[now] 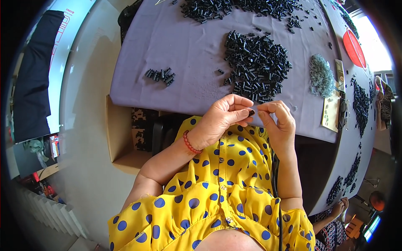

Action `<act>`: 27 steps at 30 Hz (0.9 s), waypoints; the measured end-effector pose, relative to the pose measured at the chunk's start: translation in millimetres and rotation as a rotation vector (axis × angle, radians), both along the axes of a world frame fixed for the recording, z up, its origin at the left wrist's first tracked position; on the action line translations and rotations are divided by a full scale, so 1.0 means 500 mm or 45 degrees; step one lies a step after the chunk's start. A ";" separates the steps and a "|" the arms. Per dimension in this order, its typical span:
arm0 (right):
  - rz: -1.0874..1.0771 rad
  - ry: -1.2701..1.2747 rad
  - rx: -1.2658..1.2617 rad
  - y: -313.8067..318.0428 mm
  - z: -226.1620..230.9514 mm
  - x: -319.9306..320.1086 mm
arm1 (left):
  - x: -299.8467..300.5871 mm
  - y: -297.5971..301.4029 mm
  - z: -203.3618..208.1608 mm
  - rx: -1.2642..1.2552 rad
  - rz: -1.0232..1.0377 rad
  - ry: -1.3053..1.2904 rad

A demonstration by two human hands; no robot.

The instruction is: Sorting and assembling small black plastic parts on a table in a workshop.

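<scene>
My left hand (226,112), with a red bead bracelet (191,142) on its wrist, pinches a small black tube-shaped piece (251,113) between thumb and fingers. Close by on its right, my right hand (278,119) has thumb and forefinger pressed together. Whatever sits between those fingertips is too small to make out. Both hands are above the table's near edge. Just beyond them lies a large heap of black tube pieces (259,67). Right of it is a pile of tiny clear-grey pieces (321,75), perhaps springs. A smaller group of black pieces (161,76) lies at left.
A lilac cloth covers the table (167,37). More black pieces (205,9) lie at the far side. To the right are a red basket (354,48), glasses (344,113) and a yellowish card (331,113). An open cardboard box (121,154) stands below left. Another person's arm (333,215) shows lower right.
</scene>
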State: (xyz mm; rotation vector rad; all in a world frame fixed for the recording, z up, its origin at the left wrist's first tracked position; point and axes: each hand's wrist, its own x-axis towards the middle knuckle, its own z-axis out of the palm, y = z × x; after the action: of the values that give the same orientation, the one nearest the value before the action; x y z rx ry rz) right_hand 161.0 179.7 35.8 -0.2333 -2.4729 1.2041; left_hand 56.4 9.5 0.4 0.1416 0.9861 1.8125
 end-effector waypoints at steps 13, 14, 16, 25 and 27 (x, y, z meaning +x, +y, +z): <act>0.029 -0.043 0.111 -0.004 -0.009 0.005 | 0.007 0.001 -0.008 -0.036 0.011 0.193; 0.033 -0.026 0.199 -0.005 -0.008 0.003 | 0.007 0.001 -0.008 -0.046 0.013 0.212; 0.036 -0.009 0.288 -0.005 -0.008 0.003 | 0.006 0.002 -0.004 -0.054 0.005 0.205; 0.070 0.126 0.547 -0.012 -0.010 -0.002 | 0.002 0.001 -0.008 -0.061 0.012 0.151; 0.124 0.103 0.640 -0.010 -0.007 -0.002 | 0.002 0.000 -0.012 -0.050 0.025 0.140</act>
State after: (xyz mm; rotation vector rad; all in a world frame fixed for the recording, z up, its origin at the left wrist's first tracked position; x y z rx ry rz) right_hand 160.1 174.9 32.1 0.0731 -2.6381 0.5753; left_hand 57.4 9.4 -5.6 0.2095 1.1032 1.8174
